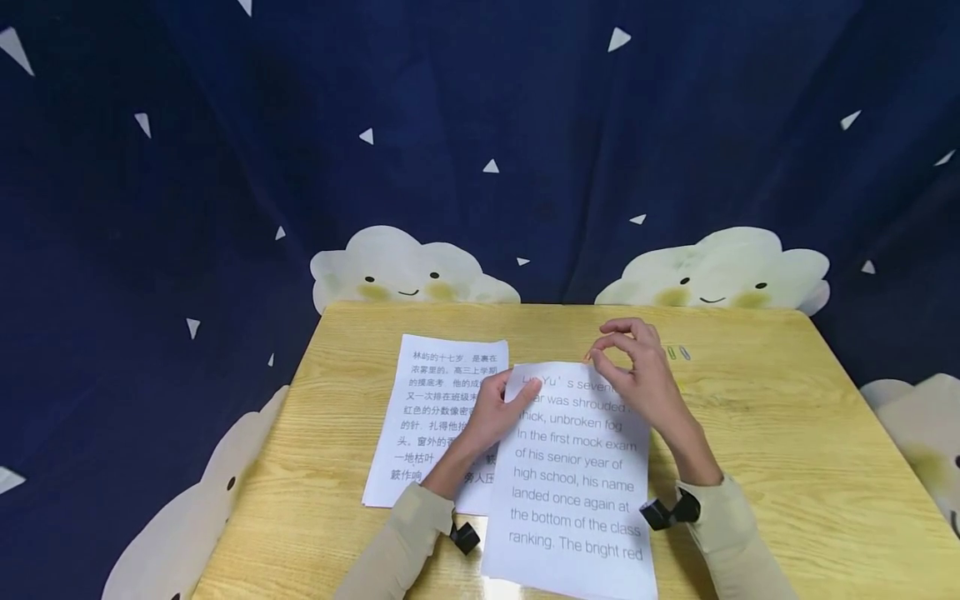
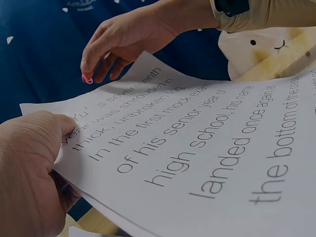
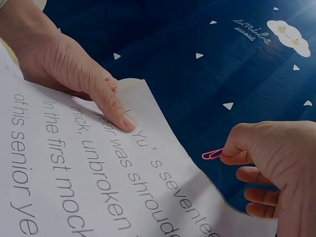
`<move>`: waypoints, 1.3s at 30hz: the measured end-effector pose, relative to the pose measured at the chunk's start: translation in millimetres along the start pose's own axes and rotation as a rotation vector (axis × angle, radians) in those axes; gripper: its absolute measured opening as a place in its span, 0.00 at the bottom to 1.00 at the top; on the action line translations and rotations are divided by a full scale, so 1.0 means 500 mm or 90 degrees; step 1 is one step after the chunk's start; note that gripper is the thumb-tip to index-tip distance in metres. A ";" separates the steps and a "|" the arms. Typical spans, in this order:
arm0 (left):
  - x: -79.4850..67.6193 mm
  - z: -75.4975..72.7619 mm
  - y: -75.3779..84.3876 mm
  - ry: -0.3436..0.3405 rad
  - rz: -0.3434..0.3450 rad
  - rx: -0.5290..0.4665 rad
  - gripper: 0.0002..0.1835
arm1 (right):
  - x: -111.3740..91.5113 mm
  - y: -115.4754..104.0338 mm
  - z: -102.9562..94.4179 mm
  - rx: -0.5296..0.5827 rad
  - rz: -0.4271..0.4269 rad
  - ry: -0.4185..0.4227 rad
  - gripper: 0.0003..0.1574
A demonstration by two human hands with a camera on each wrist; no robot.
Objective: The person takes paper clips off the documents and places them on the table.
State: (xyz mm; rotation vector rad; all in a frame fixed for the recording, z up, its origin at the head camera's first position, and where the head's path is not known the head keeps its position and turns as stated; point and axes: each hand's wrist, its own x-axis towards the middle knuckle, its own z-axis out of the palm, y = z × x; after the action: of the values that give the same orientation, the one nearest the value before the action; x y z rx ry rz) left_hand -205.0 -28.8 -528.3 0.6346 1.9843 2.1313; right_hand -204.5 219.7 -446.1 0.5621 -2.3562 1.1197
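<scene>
My left hand grips the upper left corner of a printed English sheet, thumb on the front and fingers behind. The sheet is raised and bends a little in the left wrist view. Between thumb and forefinger, my right hand pinches a small pink paper clip. That clip sticks out toward the sheet's top edge, close beside it in the right wrist view. The other fingers of the right hand are loosely bent.
A stack of Chinese printed pages lies on the wooden table, partly under the left forearm. Beyond the right hand lie a green paper clip and a blue paper clip. A dark blue curtain with cloud prints hangs behind the table.
</scene>
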 end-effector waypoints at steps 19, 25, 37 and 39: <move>-0.007 0.009 -0.008 -0.002 -0.021 -0.005 0.15 | -0.016 0.023 -0.046 -0.022 0.011 -0.004 0.04; -0.004 0.005 -0.013 0.008 -0.030 0.004 0.16 | -0.018 0.031 -0.071 -0.028 0.026 0.002 0.04; -0.002 -0.001 -0.020 0.024 -0.031 0.016 0.16 | -0.030 0.074 -0.115 -0.080 0.081 -0.019 0.04; -0.002 -0.001 -0.020 0.022 -0.029 0.016 0.15 | -0.035 0.086 -0.123 -0.082 0.090 -0.018 0.05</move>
State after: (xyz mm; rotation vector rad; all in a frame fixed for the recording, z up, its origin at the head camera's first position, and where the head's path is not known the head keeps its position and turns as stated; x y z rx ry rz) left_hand -206.2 -28.4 -538.5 0.5555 2.0252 2.1087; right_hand -199.0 296.6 -447.7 0.3720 -2.5035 1.0161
